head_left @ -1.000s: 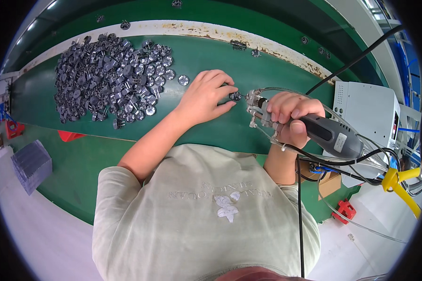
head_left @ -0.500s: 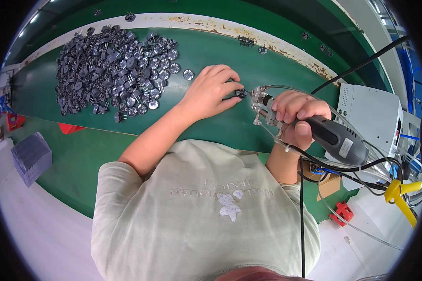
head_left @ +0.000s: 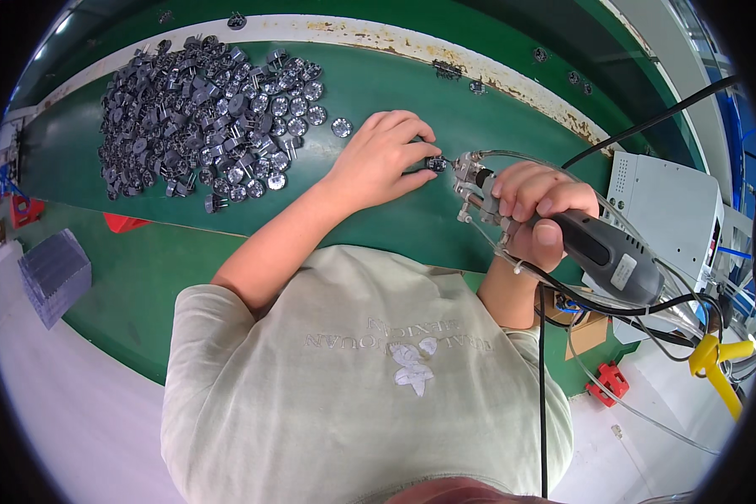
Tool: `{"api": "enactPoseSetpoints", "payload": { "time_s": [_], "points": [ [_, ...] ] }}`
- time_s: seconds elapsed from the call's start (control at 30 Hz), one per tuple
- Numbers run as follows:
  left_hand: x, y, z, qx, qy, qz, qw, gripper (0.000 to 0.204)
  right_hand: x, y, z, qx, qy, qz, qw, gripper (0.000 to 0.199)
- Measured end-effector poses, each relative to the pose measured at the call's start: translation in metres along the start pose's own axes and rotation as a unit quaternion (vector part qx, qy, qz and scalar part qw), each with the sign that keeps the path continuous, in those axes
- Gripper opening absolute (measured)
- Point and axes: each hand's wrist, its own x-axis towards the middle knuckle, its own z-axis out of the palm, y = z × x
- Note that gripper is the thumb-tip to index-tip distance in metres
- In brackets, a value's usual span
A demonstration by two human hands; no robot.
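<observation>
Between the thumb and fingers of my left hand [head_left: 388,158] is a small round black plug part [head_left: 436,163], held just above or on the green work surface. My right hand [head_left: 543,203] is wrapped round a dark grey power screwdriver [head_left: 606,256] with a metal head and a clear tube. The tip of that head points left and meets or nearly meets the plug part; whether they touch cannot be made out. To the left of my left hand lies a large pile of similar plug parts [head_left: 202,118], some showing metal pins. One loose plug part [head_left: 342,128] lies nearest my left hand.
A chipped white ledge [head_left: 353,32] runs along the back of the green table [head_left: 328,67]. At the right stands a light grey machine box [head_left: 668,202]. Black cables [head_left: 655,109] and clear tubes cross the right side, near a yellow clamp [head_left: 718,361]. A red piece [head_left: 609,384] lies below.
</observation>
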Motion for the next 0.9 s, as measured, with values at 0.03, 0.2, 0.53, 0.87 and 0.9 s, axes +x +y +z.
{"api": "enactPoseSetpoints", "payload": {
  "time_s": [0.03, 0.2, 0.53, 0.87, 0.9],
  "points": [
    [0.000, 0.000, 0.000, 0.000, 0.001, 0.001, 1.000, 0.029, 0.000, 0.000, 0.000, -0.001, 0.000, -0.002, 1.000, 0.029],
    [-0.001, 0.000, 0.001, 0.001, 0.000, -0.001, 1.000, 0.029, 0.000, 0.001, 0.000, -0.006, -0.007, -0.003, 1.000, 0.028],
    [-0.001, -0.002, -0.001, -0.008, -0.004, 0.000, 1.000, 0.028, 0.010, 0.011, 0.010, 0.006, -0.030, 0.041, 0.999, 0.019],
    [-0.003, 0.000, -0.001, -0.015, 0.006, 0.004, 1.000, 0.031, 0.010, -0.010, 0.008, 0.050, 0.004, -0.004, 0.999, 0.031],
    [-0.002, 0.000, -0.002, -0.016, 0.007, 0.002, 1.000, 0.031, 0.015, -0.020, 0.006, 0.024, -0.029, -0.013, 0.999, 0.028]
  ]
}}
